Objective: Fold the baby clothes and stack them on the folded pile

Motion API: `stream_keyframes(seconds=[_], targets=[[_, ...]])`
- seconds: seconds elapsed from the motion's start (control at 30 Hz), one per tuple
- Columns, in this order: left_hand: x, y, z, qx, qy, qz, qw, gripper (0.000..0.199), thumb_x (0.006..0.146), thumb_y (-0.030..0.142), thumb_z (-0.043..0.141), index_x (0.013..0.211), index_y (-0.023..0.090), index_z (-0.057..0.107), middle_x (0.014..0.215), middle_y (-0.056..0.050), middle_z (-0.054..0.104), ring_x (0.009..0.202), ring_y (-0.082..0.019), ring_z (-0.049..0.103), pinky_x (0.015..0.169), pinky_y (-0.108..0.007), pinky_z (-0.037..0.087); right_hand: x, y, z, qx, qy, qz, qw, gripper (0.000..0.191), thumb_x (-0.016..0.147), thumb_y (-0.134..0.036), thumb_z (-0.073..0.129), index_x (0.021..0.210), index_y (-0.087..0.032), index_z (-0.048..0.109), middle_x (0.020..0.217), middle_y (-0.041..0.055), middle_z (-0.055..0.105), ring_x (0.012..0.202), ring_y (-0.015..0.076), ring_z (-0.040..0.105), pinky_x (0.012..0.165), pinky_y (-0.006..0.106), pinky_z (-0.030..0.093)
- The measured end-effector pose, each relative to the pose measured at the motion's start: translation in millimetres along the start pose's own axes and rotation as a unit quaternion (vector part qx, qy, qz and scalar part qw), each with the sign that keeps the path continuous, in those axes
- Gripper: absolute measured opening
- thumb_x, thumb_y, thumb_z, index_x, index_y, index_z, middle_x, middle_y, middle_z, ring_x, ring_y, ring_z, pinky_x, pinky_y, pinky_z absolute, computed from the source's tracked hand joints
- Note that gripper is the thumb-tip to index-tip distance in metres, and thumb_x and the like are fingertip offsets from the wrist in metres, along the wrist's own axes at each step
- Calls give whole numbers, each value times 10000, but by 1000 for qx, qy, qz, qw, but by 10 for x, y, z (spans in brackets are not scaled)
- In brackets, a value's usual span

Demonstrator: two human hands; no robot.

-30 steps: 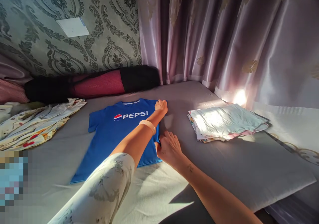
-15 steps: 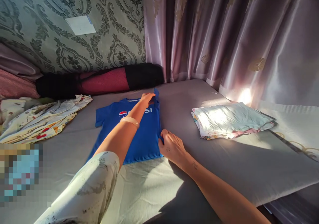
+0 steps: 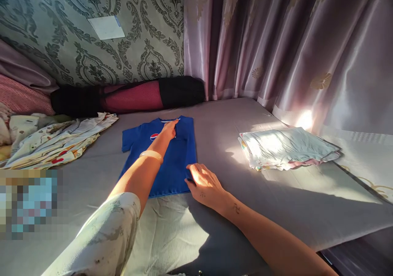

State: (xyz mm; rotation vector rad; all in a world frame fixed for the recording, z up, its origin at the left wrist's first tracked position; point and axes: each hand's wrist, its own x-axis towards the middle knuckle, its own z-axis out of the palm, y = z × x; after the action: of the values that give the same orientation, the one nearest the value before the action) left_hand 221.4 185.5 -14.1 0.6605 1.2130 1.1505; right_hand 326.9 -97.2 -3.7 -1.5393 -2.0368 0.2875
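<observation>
A blue short-sleeved T-shirt (image 3: 159, 173) with a round red, white and blue logo lies on the bed, its right side turned over toward the middle. At the collar, my left hand (image 3: 170, 129), with a pale bangle on the wrist, is closed on the turned-over cloth; its forearm covers part of the shirt front. Near the lower right edge, my right hand (image 3: 205, 185) grips the side of the shirt between thumb and fingers.
A stack of folded clothes (image 3: 288, 147) lies to the right on the grey bed sheet (image 3: 221, 124). Rumpled patterned clothes (image 3: 67, 139) lie at left. A black and red long bundle (image 3: 132, 96) rests against the wall; curtains (image 3: 276, 42) hang behind.
My left hand has brought the shirt's right shoulder and sleeve inward to the left, covering the lettering. My right hand has shifted slightly left with the lower side edge.
</observation>
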Motion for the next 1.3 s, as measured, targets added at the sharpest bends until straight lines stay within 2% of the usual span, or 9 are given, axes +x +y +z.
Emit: stream_keyframes(seconds=[0.13,0.23,0.4,0.6,0.73,0.9,1.0,1.13,1.3], targets=[[-60,-31,9,77,15,57,995,533,675,32,732,1153,236,613,561,76,548,515,-113,581,552,-212,453,24,-58,-77,32,-19,-32,999,210,924,-388,573,1079,-259,630,1030,49,719,990,219,641,905,351,497],[-99,-31,4,202,-11,118,972,487,683,8,673,1130,202,658,485,90,447,447,-99,483,517,-211,399,122,13,-180,58,-36,-16,998,267,1013,-295,395,989,-247,657,950,19,725,904,151,662,858,271,491],[-118,-17,-46,283,-14,163,945,403,677,20,650,1054,155,694,562,52,491,545,-114,526,588,-220,426,235,257,-183,-29,-2,71,997,348,1001,-218,366,1277,-182,575,1343,115,593,1249,206,531,1042,354,400],[-172,8,-116,381,-34,169,908,536,677,43,653,1199,162,646,601,30,483,620,-154,583,650,-254,465,137,211,-79,-71,-74,-22,994,476,997,-303,405,1437,-124,439,1537,144,373,1450,264,259,1186,518,122],[-202,28,-177,423,-46,214,879,589,677,91,683,1257,166,613,911,-61,606,868,-210,638,778,-281,485,115,136,-169,-62,-88,-68,992,384,974,-351,489,1305,-182,585,1371,112,565,1285,233,468,1154,429,218],[-295,3,-334,472,-21,255,844,516,716,177,690,1227,161,621,1268,-126,509,1145,-254,548,958,-320,435,139,148,-306,-65,-139,-83,985,329,849,-445,691,1081,-211,704,1036,78,661,1016,228,558,976,381,363],[-466,-24,-441,499,-41,267,823,389,761,216,659,1146,162,661,1179,-105,565,1081,-237,572,949,-318,443,152,161,-364,-50,-177,-91,979,278,834,-390,718,1043,-207,717,994,63,656,981,215,564,936,361,359],[-872,-60,-546,527,-138,266,795,232,782,199,627,1001,196,704,954,-42,651,907,-191,620,872,-282,475,167,159,-417,-46,-220,-91,970,160,915,-312,615,964,-220,737,948,49,663,951,192,574,926,348,344],[-1481,-158,-615,563,-241,276,740,225,816,222,605,1014,238,711,1080,-51,673,970,-198,631,896,-273,475,176,114,-441,-57,-238,-89,966,242,977,-243,497,932,-219,734,955,51,681,958,182,585,912,332,352]])
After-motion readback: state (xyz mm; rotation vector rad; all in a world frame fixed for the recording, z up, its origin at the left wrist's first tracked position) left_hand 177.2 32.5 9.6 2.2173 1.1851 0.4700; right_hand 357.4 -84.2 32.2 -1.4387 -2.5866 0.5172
